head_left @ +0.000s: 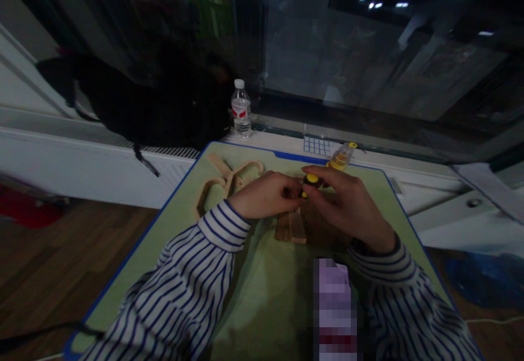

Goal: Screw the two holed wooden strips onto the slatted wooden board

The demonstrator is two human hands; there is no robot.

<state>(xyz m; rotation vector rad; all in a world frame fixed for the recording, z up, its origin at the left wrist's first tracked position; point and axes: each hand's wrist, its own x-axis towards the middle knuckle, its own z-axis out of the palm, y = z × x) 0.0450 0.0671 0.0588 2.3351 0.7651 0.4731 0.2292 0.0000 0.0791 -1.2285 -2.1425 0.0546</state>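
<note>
Near the far middle of the small table, my right hand (347, 200) pinches a short yellow-and-black tool handle (311, 178) between thumb and fingers. Its working end is hidden. Right beside it, my left hand (270, 194) is closed, its fingertips meeting at the tool; what they hold cannot be made out. Under both hands lies a wooden block (291, 227) made of flat brown strips, partly covered by the fingers. Left of my left hand, pale curved wooden pieces (229, 181) with hooked ends lie on the tabletop.
The green table (254, 295) has a blue rim. A pixelated upright item (336, 306) is at the near edge. On the sill behind stand a water bottle (241, 110) and a yellow-labelled clear bottle or bag (342, 156). A black bag or garment (155, 99) lies on the left sill.
</note>
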